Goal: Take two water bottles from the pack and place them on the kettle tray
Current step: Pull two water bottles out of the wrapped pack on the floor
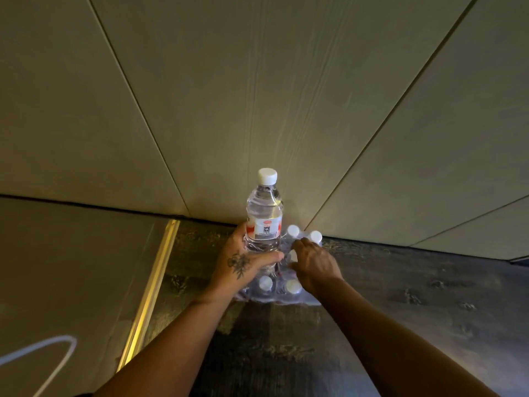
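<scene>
A clear water bottle (265, 209) with a white cap and a red-and-white label stands upright above the pack, and my left hand (243, 263) is wrapped around its lower half. The shrink-wrapped pack of bottles (282, 292) sits on the dark floor against the wall, with several white caps showing. My right hand (313, 263) rests on top of the pack, its fingers curled among the caps at the back; I cannot make out whether it grips a bottle. No kettle tray is in view.
A beige panelled wall (257, 110) rises right behind the pack. A brass threshold strip (151, 287) runs along the floor on the left, with a paler floor and a white looped line (43, 349) beyond it. Dark patterned carpet (415, 296) spreads to the right.
</scene>
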